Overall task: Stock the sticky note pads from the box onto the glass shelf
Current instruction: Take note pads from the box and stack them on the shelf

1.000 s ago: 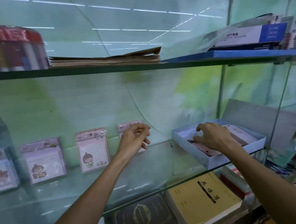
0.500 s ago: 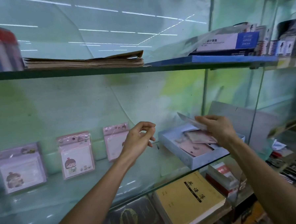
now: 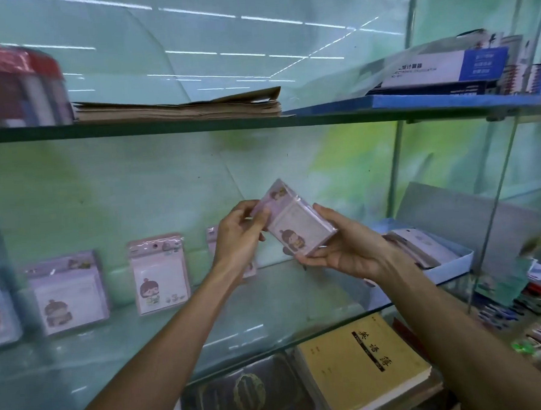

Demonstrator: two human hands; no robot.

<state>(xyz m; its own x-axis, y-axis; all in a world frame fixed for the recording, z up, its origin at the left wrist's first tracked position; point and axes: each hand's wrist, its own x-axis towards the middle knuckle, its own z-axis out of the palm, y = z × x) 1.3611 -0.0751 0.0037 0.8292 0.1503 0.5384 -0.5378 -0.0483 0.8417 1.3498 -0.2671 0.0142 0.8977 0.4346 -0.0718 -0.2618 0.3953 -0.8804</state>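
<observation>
A pink sticky note pad (image 3: pixel 297 225) in clear wrap, printed with a cartoon girl, is held tilted above the glass shelf (image 3: pixel 268 302). My right hand (image 3: pixel 343 248) cups it from below and the right. My left hand (image 3: pixel 238 238) pinches its upper left end. Several pads lean upright against the back wall: one pink pad (image 3: pixel 159 273) in the middle, a purple one (image 3: pixel 68 295) further left, and one (image 3: pixel 213 236) mostly hidden behind my left hand. The pale blue box (image 3: pixel 448 267) with more pads sits on the shelf at right.
An upper glass shelf (image 3: pixel 196 125) carries a stack of brown paper (image 3: pixel 176 108), a red-topped package (image 3: pixel 18 89) and a calculator box (image 3: pixel 443 67). Below the shelf lie a yellow notebook (image 3: pixel 365 366) and a dark book (image 3: pixel 247 394). Metal uprights (image 3: pixel 494 193) stand at right.
My right hand lifted a pad out of the box and carried it left. My left hand left the pad on the shelf and came to grip the new one.
</observation>
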